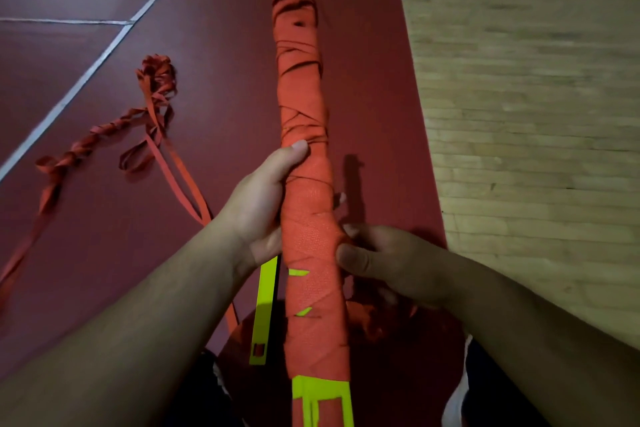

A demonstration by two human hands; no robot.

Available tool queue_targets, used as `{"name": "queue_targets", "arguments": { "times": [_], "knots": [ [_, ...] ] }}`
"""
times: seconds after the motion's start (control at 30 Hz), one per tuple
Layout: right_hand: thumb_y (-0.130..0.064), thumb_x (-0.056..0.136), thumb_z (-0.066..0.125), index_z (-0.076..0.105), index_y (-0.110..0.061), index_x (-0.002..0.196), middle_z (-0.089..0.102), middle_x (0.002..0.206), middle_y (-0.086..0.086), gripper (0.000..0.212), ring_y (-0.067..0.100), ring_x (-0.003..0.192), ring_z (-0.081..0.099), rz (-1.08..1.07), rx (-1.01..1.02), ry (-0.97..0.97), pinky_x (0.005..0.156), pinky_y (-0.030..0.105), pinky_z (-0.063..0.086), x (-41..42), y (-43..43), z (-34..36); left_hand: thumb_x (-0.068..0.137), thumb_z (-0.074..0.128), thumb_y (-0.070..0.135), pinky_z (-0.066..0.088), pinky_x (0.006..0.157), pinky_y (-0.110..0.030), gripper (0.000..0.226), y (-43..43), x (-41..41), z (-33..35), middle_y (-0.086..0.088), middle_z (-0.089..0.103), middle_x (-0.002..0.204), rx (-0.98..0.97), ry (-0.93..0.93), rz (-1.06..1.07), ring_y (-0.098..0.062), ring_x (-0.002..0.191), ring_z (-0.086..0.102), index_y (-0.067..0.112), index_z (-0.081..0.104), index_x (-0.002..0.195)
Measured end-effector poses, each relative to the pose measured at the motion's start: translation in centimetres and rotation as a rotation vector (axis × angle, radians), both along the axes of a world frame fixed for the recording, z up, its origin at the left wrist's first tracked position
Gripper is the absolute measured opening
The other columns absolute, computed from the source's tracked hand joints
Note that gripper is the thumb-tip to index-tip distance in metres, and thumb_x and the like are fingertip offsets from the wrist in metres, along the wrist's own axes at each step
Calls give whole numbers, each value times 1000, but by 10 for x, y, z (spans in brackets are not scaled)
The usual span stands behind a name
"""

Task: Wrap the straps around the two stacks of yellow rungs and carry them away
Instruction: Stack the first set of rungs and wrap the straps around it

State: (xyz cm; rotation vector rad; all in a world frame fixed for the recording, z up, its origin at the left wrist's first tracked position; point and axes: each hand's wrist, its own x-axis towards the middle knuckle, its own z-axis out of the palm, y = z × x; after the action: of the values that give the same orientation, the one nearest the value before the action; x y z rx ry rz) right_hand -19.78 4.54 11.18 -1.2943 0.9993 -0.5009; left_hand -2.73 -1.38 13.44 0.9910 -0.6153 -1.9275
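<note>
A long stack of yellow rungs [322,399] runs up the middle of the view, wound almost end to end in orange strap [304,97]. Yellow shows only at the far tip, the near end and through small gaps. My left hand [259,204] grips the bundle from the left, thumb on top. My right hand [384,260] holds it from the right, thumb pressed on the wrap, fingers behind it. A single yellow rung [265,308] lies on the floor just left of the bundle, partly under my left wrist. A loose, twisted orange strap [152,107] trails over the floor at left.
The dark red floor mat [214,62] carries white lines [104,52] at upper left. A pale wooden floor [540,114] borders the mat on the right. More bunched orange strap [367,319] lies under my right forearm.
</note>
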Motion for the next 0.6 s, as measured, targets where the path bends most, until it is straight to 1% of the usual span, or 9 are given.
{"name": "queue_targets", "arguments": {
  "times": [0.07,0.17,0.23,0.3,0.33,0.4,0.47,0.53,0.6],
  "knots": [
    [-48,89,61,61,-12,99,61,66,5,37,6,45,48,30,-9,-14,44,21,40,2,1,-1,79,62,41,51,91,-45,38,-2,3,0,-8,64,75,-24,-38,-19,-19,62,66,11,63,103],
    [-44,89,66,68,-13,94,72,83,7,32,14,73,62,-12,-72,0,68,33,52,6,0,-3,88,53,50,57,76,-36,53,-2,5,-2,-14,71,89,-20,-128,-47,-23,75,67,4,68,109],
    [-50,86,66,68,-13,84,73,80,4,37,15,71,65,-8,-166,145,73,38,53,7,0,-4,93,50,53,58,72,-35,59,-1,3,-1,-16,70,92,44,-195,-46,-26,78,67,0,68,113],
    [-51,86,62,67,-15,79,75,78,2,38,21,72,70,28,-221,260,74,38,55,9,3,-4,81,61,58,55,68,-36,66,0,1,0,-16,66,88,31,-310,-60,-27,73,63,1,69,113],
    [-46,90,63,67,-17,77,76,78,-1,32,17,73,71,42,-224,280,76,35,55,10,4,-4,75,68,56,52,65,-35,65,1,1,-1,-14,64,84,-19,-389,-85,-25,70,61,2,68,112],
    [-38,94,64,65,-24,74,76,79,-3,24,11,74,70,69,-218,284,78,31,55,10,6,0,72,75,47,51,60,-31,51,4,1,-1,-8,64,75,-129,-505,-130,-21,64,59,8,69,105],
    [-46,89,66,65,-28,73,76,77,0,24,24,74,71,69,-188,256,79,43,57,8,5,4,73,78,40,51,58,-29,40,7,-1,-2,-4,64,71,-156,-518,-144,-18,61,59,12,67,98],
    [-58,80,67,65,-29,77,75,75,3,29,37,76,70,71,-141,215,80,56,55,7,4,7,84,74,31,51,55,-28,25,9,-4,-2,-4,60,69,-130,-457,-130,-17,58,57,12,64,96],
    [-60,82,66,64,-24,88,75,75,3,37,29,70,71,82,-94,176,74,50,58,7,4,8,87,68,28,50,52,-27,21,8,-5,-2,-8,57,70,-64,-334,-101,-19,56,55,10,62,97]
  ]
}}
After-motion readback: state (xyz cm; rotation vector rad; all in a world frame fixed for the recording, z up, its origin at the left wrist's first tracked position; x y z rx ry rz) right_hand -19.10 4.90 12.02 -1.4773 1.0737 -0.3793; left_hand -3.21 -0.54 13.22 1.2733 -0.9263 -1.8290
